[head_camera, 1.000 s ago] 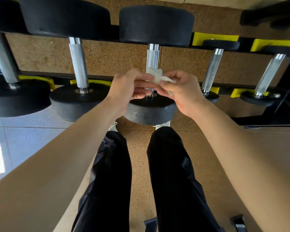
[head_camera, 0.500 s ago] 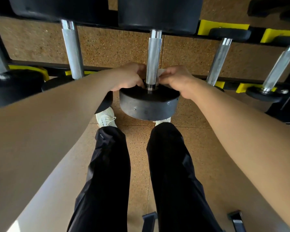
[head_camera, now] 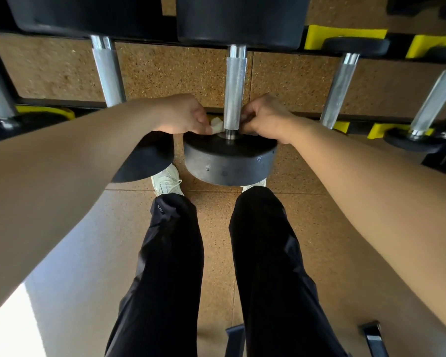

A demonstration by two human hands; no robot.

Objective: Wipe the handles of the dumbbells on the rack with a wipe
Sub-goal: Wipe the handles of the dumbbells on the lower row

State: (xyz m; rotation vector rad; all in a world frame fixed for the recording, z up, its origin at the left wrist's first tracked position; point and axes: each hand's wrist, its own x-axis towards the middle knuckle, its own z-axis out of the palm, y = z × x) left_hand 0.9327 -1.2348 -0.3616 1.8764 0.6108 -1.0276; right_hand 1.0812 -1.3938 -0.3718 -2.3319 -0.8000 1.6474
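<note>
Standing over the rack, looking down on a row of dumbbells laid across it. Pinching a white wipe in the curled fingers of the left hand, just left of the middle dumbbell's handle, down at its near end, right above the near black weight. Right hand curled close on the right side of the same handle, perhaps gripping the wipe's other end, but hidden behind the bar, so cannot tell. Looks like looping the wipe round the handle to drag it along. Risks from here: tearing the thin wipe on the rough knurled steel if pulled hard; losing one end and leaving the far side unwiped; bunching at the collar and skipping most of the length; nudging the dumbbell out of its cradle, toward the shoes below
</note>
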